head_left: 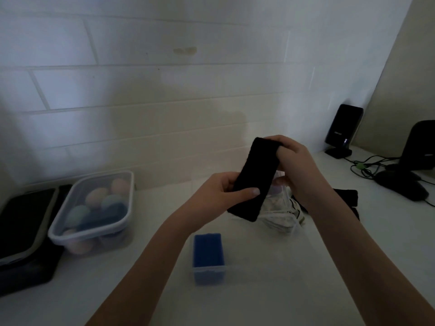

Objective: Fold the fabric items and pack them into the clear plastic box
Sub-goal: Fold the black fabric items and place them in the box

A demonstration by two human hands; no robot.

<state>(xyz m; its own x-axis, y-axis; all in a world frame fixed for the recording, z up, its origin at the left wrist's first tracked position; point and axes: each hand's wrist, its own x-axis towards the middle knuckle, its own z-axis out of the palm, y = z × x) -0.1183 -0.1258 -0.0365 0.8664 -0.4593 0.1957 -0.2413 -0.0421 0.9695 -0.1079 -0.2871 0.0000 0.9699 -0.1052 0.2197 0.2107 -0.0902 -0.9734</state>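
A black folded fabric strip [255, 175] hangs tilted above the white counter, held at both ends. My left hand [223, 189] pinches its lower half with the thumb across the front. My right hand [292, 158] grips its top end. Below and behind the strip lies a pile of white fabric with dark trim [280, 220], and more black fabric [346, 196] lies to its right. A small clear plastic box [208, 271] with blue fabric [207, 250] inside stands on the counter under my left forearm.
A larger clear lidded container [70, 231] with pastel rounded items sits at the left, beside a dark flat case [23, 222]. A black speaker [342, 130], cables [367, 165] and a dark mouse [400, 184] are at the right. A white tiled wall stands behind.
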